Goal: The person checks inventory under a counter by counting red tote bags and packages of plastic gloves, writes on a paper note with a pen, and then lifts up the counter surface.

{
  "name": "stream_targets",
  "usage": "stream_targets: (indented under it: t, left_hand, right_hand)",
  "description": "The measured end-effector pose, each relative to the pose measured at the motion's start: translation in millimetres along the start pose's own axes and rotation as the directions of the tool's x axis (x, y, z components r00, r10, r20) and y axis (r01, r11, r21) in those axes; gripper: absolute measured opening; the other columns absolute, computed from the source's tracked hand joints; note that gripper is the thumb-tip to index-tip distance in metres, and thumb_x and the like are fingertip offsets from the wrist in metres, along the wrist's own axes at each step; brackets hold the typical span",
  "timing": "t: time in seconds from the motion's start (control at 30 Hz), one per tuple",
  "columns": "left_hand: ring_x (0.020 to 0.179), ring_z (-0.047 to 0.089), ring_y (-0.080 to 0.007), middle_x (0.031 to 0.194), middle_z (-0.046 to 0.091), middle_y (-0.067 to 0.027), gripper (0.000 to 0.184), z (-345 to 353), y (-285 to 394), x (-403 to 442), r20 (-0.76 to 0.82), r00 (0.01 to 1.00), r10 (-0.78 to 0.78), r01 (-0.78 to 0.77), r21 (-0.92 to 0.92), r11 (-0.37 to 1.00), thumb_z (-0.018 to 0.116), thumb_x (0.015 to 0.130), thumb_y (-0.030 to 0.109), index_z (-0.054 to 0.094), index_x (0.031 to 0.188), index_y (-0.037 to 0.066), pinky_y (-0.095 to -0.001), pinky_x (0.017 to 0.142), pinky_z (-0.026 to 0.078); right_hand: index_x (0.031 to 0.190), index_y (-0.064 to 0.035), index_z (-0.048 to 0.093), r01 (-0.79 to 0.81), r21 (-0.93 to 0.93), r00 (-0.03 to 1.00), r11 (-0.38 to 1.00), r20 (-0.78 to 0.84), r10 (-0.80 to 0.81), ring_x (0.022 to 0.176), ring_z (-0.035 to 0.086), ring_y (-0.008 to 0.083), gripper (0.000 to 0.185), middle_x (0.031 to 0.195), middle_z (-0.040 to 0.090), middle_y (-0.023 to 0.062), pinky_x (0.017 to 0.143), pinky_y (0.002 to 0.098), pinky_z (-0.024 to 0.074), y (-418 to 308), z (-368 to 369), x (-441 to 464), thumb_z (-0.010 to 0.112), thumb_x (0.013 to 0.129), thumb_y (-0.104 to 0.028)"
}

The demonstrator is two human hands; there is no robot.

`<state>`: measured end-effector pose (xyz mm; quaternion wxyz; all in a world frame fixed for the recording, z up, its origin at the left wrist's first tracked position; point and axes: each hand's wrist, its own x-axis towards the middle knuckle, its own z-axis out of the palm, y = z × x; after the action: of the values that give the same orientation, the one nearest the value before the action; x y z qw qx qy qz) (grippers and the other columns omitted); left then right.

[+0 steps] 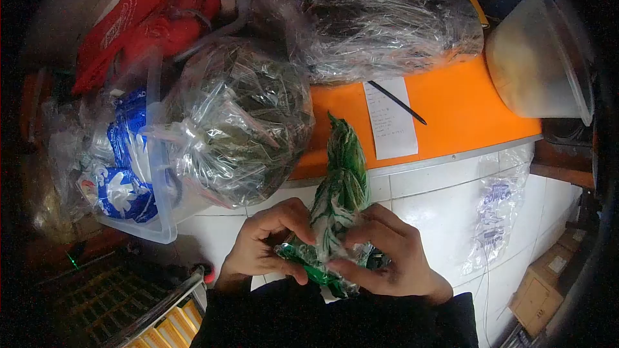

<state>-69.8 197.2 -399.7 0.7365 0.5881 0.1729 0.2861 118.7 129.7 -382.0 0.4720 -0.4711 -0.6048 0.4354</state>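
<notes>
A green-and-white striped plastic bag, bunched and twisted lengthwise, points away from me with its tip over the orange tabletop. My left hand is at the left of its gathered lower part, with thumb and fingers curled near the plastic. From the right, my right hand pinches the whitish gathered part between thumb and fingers. Crumpled shiny green plastic shows below and between my hands. Whether the left fingertips grip the plastic is hard to make out.
An orange table bears a handwritten paper, a black pen and a large plastic-wrapped bundle. A knotted clear bag and a clear bin with blue packets stand left. A translucent tub stands right; cardboard boxes sit lower right.
</notes>
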Motion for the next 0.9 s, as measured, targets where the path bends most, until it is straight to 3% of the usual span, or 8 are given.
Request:
stream_targets:
  t: [0.1,0.2,0.3,0.4,0.5,0.6,0.8,0.9]
  left_hand:
    - [0.077,0.044,-0.0154,0.083,0.048,-0.0057,0.039,1,2,0,-0.022,1.0,-0.019,0.019,0.017,1.0,0.075,0.053,0.007,0.052,0.084,0.003,-0.0261,0.066,0.034]
    - [0.076,0.044,-0.0144,0.081,0.048,-0.0052,0.034,-1,5,2,-0.034,0.999,-0.029,0.029,-0.005,1.0,0.073,0.055,0.002,0.052,0.081,0.003,-0.0248,0.064,0.034]
    - [0.074,0.044,-0.0135,0.079,0.049,-0.0048,0.032,-1,4,4,-0.031,0.999,-0.009,0.008,-0.042,0.999,0.072,0.056,0.0,0.052,0.081,0.004,-0.0244,0.063,0.034]
    - [0.073,0.044,-0.013,0.079,0.048,-0.0049,0.031,2,4,6,-0.038,0.999,-0.034,0.031,-0.07,0.997,0.071,0.057,-0.001,0.052,0.081,0.003,-0.0242,0.062,0.034]
    - [0.074,0.044,-0.0128,0.082,0.048,-0.0053,0.031,3,3,7,-0.02,0.999,-0.039,0.038,-0.049,0.998,0.071,0.057,-0.001,0.052,0.082,0.003,-0.0233,0.062,0.033]
    - [0.075,0.045,-0.012,0.084,0.047,-0.0058,0.033,4,5,9,-0.005,1.0,-0.024,0.024,-0.002,1.0,0.07,0.058,-0.002,0.051,0.085,0.001,-0.0223,0.062,0.034]
    - [0.076,0.045,-0.0095,0.087,0.045,-0.0067,0.04,13,5,6,-0.135,0.987,-0.089,0.073,-0.118,0.99,0.065,0.062,-0.006,0.043,0.095,0.0,-0.0211,0.065,0.035]
    - [0.076,0.044,-0.009,0.088,0.044,-0.0072,0.04,13,4,6,-0.127,0.989,-0.078,0.068,-0.084,0.994,0.061,0.063,-0.008,0.041,0.096,0.0,-0.0209,0.066,0.034]
  right_hand:
    - [0.074,-0.0026,0.052,-0.062,0.005,0.998,0.998,0.016,0.062,0.063,0.051,0.0187,0.021,0.071,0.052,0.0107,0.053,0.0267,0.0407,0,-2,-1,0.067,0.062,-0.009]
    - [0.084,-0.0037,0.051,-0.088,0.014,0.993,0.996,0.074,0.087,0.069,0.055,0.0238,0.021,0.077,0.05,0.011,0.056,0.0316,0.0459,1,-12,-4,0.061,0.066,-0.003]
    - [0.09,-0.0053,0.052,-0.085,0.169,0.996,0.982,-0.011,0.089,0.072,0.055,0.0253,0.025,0.08,0.05,0.0115,0.057,0.0335,0.0461,8,-12,-12,0.059,0.066,-0.003]
    - [0.093,-0.0055,0.053,-0.001,-0.114,0.99,0.993,0.14,0.017,0.074,0.055,0.0267,0.029,0.083,0.05,0.0119,0.059,0.0338,0.0462,2,-17,-7,0.058,0.065,-0.002]
    - [0.094,-0.0062,0.054,0.037,-0.096,0.994,0.995,0.11,-0.026,0.074,0.056,0.026,0.029,0.085,0.05,0.0125,0.058,0.0322,0.0464,8,-16,-5,0.061,0.065,-0.003]
    - [0.08,-0.0039,0.061,0.013,-0.027,0.996,1.0,-0.085,-0.015,0.06,0.05,0.0137,0.022,0.071,0.051,0.0089,0.048,0.0236,0.037,-3,-5,3,0.068,0.059,-0.007]
    - [0.073,-0.0032,0.06,-0.076,-0.003,0.996,0.997,-0.037,0.076,0.06,0.05,0.0143,0.02,0.07,0.052,0.0091,0.048,0.0235,0.0373,-2,-6,0,0.07,0.056,-0.006]
    - [0.085,-0.0046,0.056,-0.027,-0.02,0.997,0.999,0.07,0.029,0.063,0.054,0.0208,0.023,0.075,0.048,0.0097,0.051,0.029,0.0439,2,-12,-2,0.065,0.064,-0.005]
